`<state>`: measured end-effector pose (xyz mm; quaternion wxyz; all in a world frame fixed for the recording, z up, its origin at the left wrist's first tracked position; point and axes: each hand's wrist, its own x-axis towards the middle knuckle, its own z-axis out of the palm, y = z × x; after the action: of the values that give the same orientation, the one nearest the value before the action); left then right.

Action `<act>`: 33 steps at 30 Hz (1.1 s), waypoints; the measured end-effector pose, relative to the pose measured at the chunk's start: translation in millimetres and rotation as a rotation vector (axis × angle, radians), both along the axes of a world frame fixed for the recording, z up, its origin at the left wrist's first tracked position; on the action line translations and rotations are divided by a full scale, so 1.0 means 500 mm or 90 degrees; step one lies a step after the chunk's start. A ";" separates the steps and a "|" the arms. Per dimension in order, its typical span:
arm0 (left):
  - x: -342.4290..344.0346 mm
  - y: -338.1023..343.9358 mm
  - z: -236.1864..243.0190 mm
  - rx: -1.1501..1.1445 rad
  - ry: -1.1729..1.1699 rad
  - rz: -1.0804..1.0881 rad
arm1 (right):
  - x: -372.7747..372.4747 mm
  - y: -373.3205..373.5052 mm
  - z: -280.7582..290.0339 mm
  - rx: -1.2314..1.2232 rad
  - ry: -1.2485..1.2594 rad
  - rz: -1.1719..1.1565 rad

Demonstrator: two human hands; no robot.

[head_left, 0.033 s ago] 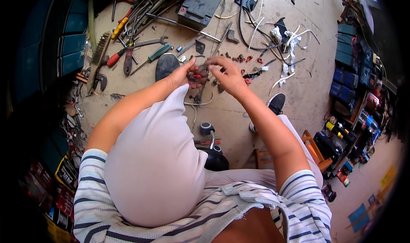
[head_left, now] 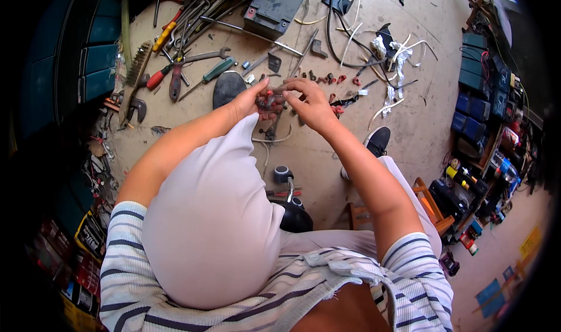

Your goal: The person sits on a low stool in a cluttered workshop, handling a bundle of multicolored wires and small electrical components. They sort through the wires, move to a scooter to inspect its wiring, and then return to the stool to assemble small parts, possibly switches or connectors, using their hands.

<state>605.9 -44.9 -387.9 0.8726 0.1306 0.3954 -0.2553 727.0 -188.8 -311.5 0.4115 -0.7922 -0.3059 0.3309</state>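
Observation:
My left hand (head_left: 248, 103) is cupped above the floor beside my raised knee, its fingers dirty with black. Several small red and dark pieces (head_left: 270, 102) lie in it, perhaps terminal caps; they are too small to name surely. My right hand (head_left: 311, 102) meets it from the right, thumb and fingers bent together at the edge of those pieces. What the right fingertips pinch, if anything, is hidden. More small red parts (head_left: 342, 79) are scattered on the floor just past my hands, with a black strip (head_left: 349, 101) to their right.
A dark grey battery (head_left: 277, 11) stands at the far side. Left of my shoe (head_left: 229, 90) lie a green screwdriver (head_left: 217, 70), a wrench (head_left: 205, 56) and a wire brush (head_left: 139, 63). Cut cables (head_left: 339, 46) sprawl at far right. Shelves of boxes (head_left: 473, 113) line the right.
The pieces in my left hand have shifted slightly, and my right fingers have moved a little over them. Both arms stay nearly where they were.

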 end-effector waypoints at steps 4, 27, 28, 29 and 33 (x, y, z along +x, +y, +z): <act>-0.006 -0.011 -0.008 0.042 -0.042 -0.170 | -0.019 0.028 -0.051 -0.133 0.021 -0.056; -0.004 -0.020 -0.006 0.028 0.023 -0.102 | -0.076 0.005 0.030 -0.142 -0.016 0.086; -0.004 -0.021 -0.006 0.041 0.019 -0.118 | -0.081 0.012 0.035 -0.145 -0.020 0.090; -0.008 -0.016 -0.006 0.047 -0.038 -0.175 | -0.078 0.030 0.038 -0.192 -0.035 0.070; -0.005 -0.025 0.027 0.161 -0.167 -0.369 | -0.073 0.108 -0.073 -0.173 -0.146 0.117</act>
<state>603.4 -57.6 -374.1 0.7842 0.3765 0.2547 -0.4223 690.4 -134.7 -348.0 0.2315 -0.8416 -0.3742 0.3132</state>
